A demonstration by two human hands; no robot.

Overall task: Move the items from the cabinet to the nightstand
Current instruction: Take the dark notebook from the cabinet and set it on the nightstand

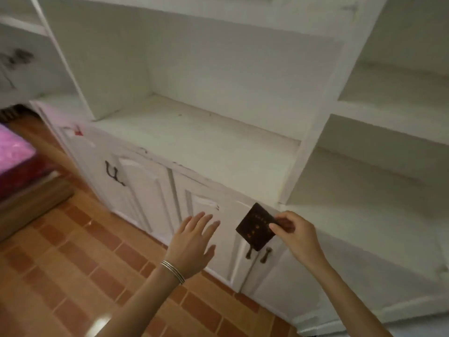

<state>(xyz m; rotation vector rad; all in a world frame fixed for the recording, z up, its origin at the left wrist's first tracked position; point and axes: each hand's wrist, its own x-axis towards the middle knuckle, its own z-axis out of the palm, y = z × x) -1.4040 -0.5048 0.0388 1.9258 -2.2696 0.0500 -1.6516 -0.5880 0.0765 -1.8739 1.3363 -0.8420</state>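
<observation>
Head view: right hand [295, 233] pinches dark booklet [256, 226] by one corner, below cabinet [194, 142] shelf. Left hand [192, 242] open, fingers spread, empty. Advice: firmer grip before carrying; nightstand unseen.

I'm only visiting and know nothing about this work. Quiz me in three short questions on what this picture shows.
1. True or false: the left hand holds the dark booklet.
2. Which wrist wears the silver bangles? A) left B) right C) both
3. Fill in the blank: the cabinet doors under the shelves are ____ (open or closed).

Key
1. False: the right hand pinches it by one edge, and the left hand is open with its fingers spread.
2. A
3. closed
</observation>
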